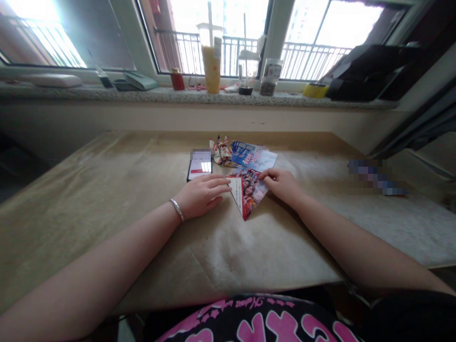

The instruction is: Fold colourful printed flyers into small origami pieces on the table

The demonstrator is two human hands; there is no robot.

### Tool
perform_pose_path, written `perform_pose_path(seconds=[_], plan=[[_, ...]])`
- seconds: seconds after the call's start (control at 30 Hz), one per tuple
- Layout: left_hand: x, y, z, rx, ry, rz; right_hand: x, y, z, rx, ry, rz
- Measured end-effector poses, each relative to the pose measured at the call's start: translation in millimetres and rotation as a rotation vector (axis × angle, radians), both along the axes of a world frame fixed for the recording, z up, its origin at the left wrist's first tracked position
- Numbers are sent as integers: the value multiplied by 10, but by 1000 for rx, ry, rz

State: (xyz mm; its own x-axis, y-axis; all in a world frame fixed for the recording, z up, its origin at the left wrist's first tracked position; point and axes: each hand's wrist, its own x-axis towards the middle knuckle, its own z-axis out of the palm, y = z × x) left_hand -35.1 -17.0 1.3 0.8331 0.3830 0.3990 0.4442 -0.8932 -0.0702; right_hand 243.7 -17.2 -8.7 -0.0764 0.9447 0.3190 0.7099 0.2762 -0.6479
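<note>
A printed sheet of paper (252, 190), partly folded so that a point faces me, lies on the table between my hands. One folded flap on its left is white with a red edge; the rest carries a colourful picture. My left hand (204, 194), with a silver bangle at the wrist, lies flat with its fingers stretched to the paper's left edge. At the right corner, my right hand (281, 185) pinches the paper between thumb and fingers. Just beyond my left hand is a phone (199, 166) with its screen lit.
Behind the paper lie blue printed leaflets (254, 156) and a crumpled-looking folded paper piece (221, 151). A blurred flat item (377, 178) rests on the right. The windowsill (228, 99) holds a tall yellow drink cup (212, 66), a jar (270, 78) and a black bag (366, 71).
</note>
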Motion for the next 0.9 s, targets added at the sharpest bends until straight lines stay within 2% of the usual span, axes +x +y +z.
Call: perform_pose_path(seconds=[0.13, 0.23, 0.43, 0.7, 0.9], plan=[[10, -7, 14, -1, -3, -17, 8, 20, -21, -20, 114, -61], [16, -13, 21, -6, -19, -18, -9, 18, -20, -52, 95, -45], [0, 7, -31, -65, -4, -19, -52, -10, -24, -3, -139, 111], [-12, 47, -110, -160, 43, 50, -26, -52, -4, 82, -378, 263], [-12, 51, -97, -240, 94, 37, 8, -76, 45, 240, -562, 349]])
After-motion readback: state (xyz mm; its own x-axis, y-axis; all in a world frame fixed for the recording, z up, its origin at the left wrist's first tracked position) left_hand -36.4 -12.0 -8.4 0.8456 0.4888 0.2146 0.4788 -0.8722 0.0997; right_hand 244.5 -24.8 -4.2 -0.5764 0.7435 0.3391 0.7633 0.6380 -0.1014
